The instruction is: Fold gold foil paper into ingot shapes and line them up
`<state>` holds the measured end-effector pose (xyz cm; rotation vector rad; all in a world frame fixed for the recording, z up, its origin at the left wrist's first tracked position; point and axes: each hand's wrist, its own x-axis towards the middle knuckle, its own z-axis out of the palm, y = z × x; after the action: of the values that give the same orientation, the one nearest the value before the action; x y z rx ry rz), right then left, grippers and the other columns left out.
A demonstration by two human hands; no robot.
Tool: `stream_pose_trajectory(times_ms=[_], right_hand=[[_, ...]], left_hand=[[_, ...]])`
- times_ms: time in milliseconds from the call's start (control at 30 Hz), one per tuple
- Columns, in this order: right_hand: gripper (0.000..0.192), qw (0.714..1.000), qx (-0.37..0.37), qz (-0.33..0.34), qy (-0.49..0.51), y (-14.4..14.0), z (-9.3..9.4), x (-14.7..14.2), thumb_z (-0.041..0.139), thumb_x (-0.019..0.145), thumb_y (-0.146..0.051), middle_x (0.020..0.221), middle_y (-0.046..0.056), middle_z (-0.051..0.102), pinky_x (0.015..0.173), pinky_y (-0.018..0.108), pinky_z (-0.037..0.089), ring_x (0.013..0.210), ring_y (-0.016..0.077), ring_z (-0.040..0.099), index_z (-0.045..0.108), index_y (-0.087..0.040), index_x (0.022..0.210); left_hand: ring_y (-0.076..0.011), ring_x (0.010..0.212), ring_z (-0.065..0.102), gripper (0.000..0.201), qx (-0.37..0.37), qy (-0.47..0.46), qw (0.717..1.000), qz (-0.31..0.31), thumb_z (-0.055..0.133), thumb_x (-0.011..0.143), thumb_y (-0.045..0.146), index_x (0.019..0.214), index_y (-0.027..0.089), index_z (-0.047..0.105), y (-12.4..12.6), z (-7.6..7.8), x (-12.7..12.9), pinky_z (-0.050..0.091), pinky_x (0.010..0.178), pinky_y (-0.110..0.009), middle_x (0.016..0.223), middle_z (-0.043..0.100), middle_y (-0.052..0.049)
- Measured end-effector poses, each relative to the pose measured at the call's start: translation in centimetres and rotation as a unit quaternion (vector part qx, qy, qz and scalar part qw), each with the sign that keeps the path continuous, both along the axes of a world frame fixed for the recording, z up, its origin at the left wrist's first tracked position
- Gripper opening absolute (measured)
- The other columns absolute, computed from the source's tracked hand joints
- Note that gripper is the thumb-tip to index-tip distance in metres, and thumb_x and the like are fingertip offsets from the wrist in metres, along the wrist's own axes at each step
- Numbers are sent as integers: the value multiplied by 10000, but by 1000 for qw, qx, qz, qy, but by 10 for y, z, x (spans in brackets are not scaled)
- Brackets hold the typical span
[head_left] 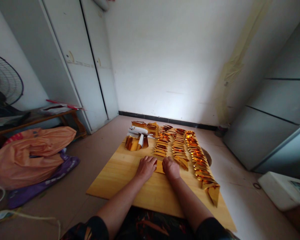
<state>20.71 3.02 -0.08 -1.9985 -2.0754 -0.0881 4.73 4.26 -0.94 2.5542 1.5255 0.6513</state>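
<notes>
Gold paper (159, 167), one strip, on wooden bench (120, 173) between left hand (147, 167) and right hand (171, 168), fingers (152, 160) curled closed around its ends, creases hard to make out, folded gold pieces (198, 162) in rows.

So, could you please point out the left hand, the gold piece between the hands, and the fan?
Left hand (146, 167): head view, its back.
Gold piece (160, 167): head view, exposed middle.
Fan (11, 75): head view, wire guard.

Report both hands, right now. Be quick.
Left hand: closed, holding the left end of the gold paper.
Right hand: closed, holding its right end.
</notes>
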Motion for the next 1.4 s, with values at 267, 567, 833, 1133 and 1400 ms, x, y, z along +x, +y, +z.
stream_pose_trajectory(times_ms=[267,567,833,1133,1400], right_hand=[[202,1000,5,6,-2,1,-4,1,417,921,-198,810,43,608,466,212,269,584,98,517,604,-165,849],[194,1000,17,11,-5,1,-8,2,417,926,-210,837,18,605,460,216,210,595,75,512,596,-179,858],[175,1000,0,13,-17,-2,-2,1,430,913,-162,873,50,632,467,230,222,629,105,542,601,-175,879],[163,1000,1,16,4,-2,-2,0,441,899,-150,870,65,632,482,215,291,657,122,571,596,-180,858],[75,1000,-14,16,3,-2,-2,1,572,818,-153,891,41,614,491,205,285,684,98,582,595,-173,886]], left_hand=[[-232,1054,515,415,-22,-7,1000,19,598,812,204,1220,259,548,6,-2,-1,399,896,-375,1150,633,-50],[-253,1048,509,445,-14,9,999,32,579,826,210,1262,278,521,8,-4,1,405,887,-390,1160,615,-60],[-257,1041,510,403,-12,33,999,34,532,855,191,1244,292,532,9,-2,3,410,860,-387,1162,617,-48],[-244,1001,536,353,-4,29,1000,4,540,843,177,1187,248,577,15,6,1,415,863,-374,1080,646,-61],[-200,944,566,457,-8,-21,1000,-18,529,769,46,1184,225,598,35,5,1,441,867,-320,1008,679,-40]])
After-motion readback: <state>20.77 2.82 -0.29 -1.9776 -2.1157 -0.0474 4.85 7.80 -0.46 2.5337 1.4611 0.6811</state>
